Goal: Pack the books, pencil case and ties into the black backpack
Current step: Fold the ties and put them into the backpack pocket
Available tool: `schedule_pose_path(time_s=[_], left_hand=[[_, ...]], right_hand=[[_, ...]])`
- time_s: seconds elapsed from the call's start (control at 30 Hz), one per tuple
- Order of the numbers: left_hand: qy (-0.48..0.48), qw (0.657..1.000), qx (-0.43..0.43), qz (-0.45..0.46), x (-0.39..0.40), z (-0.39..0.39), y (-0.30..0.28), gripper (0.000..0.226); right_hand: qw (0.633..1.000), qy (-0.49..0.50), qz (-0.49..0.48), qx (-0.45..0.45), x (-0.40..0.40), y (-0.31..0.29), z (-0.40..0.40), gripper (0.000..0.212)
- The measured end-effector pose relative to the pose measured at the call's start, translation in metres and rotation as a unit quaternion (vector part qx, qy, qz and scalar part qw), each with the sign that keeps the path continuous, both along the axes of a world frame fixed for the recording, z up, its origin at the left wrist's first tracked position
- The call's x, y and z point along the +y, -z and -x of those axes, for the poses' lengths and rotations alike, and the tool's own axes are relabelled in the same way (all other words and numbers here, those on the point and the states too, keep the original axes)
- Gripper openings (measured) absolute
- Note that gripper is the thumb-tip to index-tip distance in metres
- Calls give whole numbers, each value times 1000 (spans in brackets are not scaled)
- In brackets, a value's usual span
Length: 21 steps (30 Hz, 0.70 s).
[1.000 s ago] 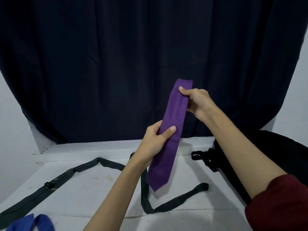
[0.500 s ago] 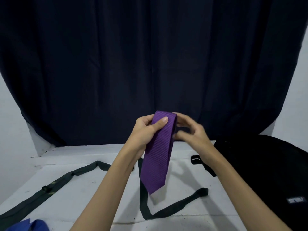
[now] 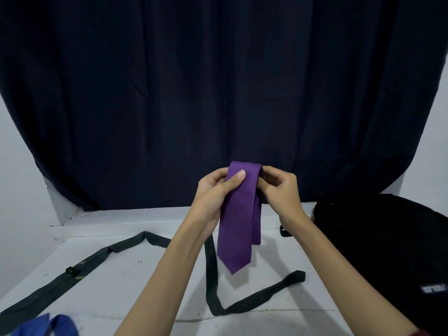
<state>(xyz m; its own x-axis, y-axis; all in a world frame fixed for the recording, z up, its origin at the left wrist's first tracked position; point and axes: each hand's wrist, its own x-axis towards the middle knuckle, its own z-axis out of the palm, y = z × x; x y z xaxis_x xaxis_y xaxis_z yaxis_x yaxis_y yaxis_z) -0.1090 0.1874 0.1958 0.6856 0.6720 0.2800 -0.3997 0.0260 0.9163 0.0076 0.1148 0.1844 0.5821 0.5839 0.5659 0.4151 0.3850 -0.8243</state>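
I have the purple tie (image 3: 238,221) folded over and held up in front of me above the white surface (image 3: 126,284). My left hand (image 3: 214,192) pinches the fold at the top, thumb across the front, and my right hand (image 3: 278,187) curls round the same fold from the other side, so both hands sit close together, clamped on the cloth. The pointed end hangs free below.

The tie looks light, soft and rather slippery. I judge the layers would slide apart if held loosely, so the fold at the top is the place to keep hold.

The black backpack (image 3: 388,251) lies at my right. A dark green tie (image 3: 121,253) sprawls across the surface beneath, and a blue tie (image 3: 48,326) shows at the lower left.
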Motion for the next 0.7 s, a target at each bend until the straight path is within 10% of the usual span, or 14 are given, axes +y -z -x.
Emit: schedule_pose_path(time_s=[0.5,0.7], left_hand=[[-19,998,-40,47,-9,-14,5,19],[-91,992,5,-89,-6,-13,8,21]], right_hand=[[996,-60,4,61,-10,3,3,19],[999,23,4,-33,-11,-4,-11,22]])
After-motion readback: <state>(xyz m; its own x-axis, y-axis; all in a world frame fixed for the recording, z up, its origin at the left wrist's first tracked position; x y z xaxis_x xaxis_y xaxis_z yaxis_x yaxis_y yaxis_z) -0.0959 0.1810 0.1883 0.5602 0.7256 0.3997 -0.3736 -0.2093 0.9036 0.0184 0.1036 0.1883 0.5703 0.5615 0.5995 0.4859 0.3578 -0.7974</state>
